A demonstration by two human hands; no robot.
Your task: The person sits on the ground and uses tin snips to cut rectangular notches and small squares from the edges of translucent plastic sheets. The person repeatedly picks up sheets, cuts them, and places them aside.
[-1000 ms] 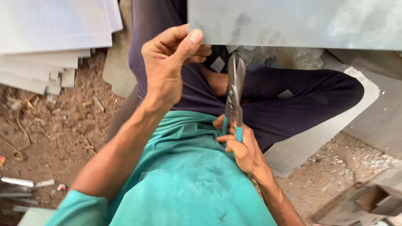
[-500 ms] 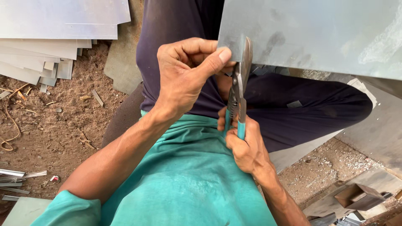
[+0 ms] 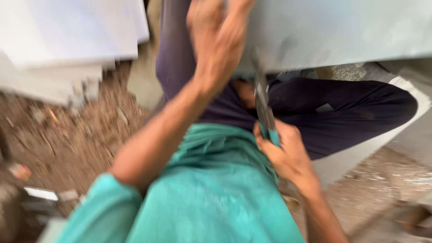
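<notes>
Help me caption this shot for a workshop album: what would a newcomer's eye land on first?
First, the long metal snips with teal handles at centre, gripped by the right hand, blades pointing up at the edge of the large pale grey metal sheet across the top right. The left hand, blurred, grips that sheet's edge at top centre. A stack of pale flat sheets fills the upper left, above the littered dirt floor.

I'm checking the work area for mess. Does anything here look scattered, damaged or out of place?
Yes: small scraps and offcuts litter the brown dirt ground at left, beside the stacked pale sheets. The picture is blurred, so I cannot tell any damage to the grey metal sheet.
</notes>
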